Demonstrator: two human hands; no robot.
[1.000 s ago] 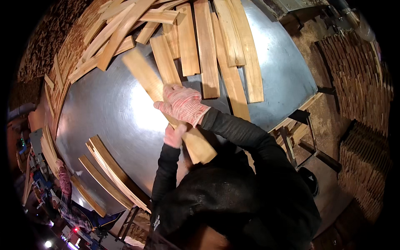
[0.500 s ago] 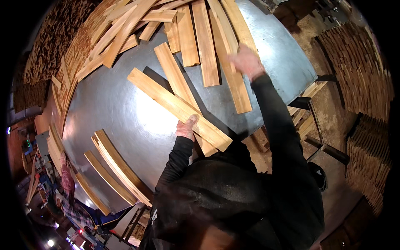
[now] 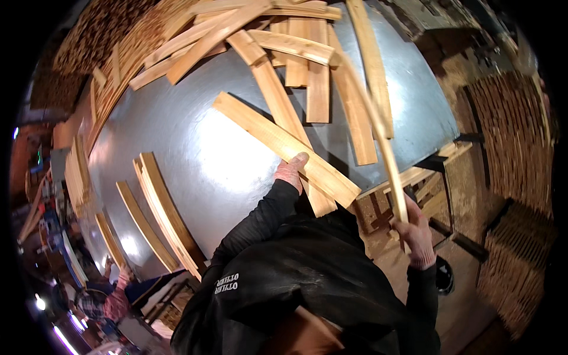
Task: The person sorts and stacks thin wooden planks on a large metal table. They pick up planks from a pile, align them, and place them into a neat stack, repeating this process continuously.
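Observation:
My left hand (image 3: 290,171) is closed on a light wooden board (image 3: 260,127), its thumb on top near the board's closer end. Beneath that board, at a crossing angle, lies another board (image 3: 274,92) that reaches toward my body. Off the table's right corner, my right hand (image 3: 416,234) grips the near end of a long thin board (image 3: 387,160). This board is turned edge-on and stretches away over the metal table (image 3: 177,124).
Loose boards (image 3: 319,89) lie heaped at the far side of the table. Narrow strips (image 3: 160,207) lie at the left, near a co-worker's hand (image 3: 125,275). Tall wood stacks (image 3: 509,130) stand at the right, and a dark metal frame (image 3: 449,201) sticks out below the table edge.
My right hand has come back from the far boards toward my body, taking hold of a board and drawing it along. The left hand keeps its board. The co-worker's hand has moved nearer.

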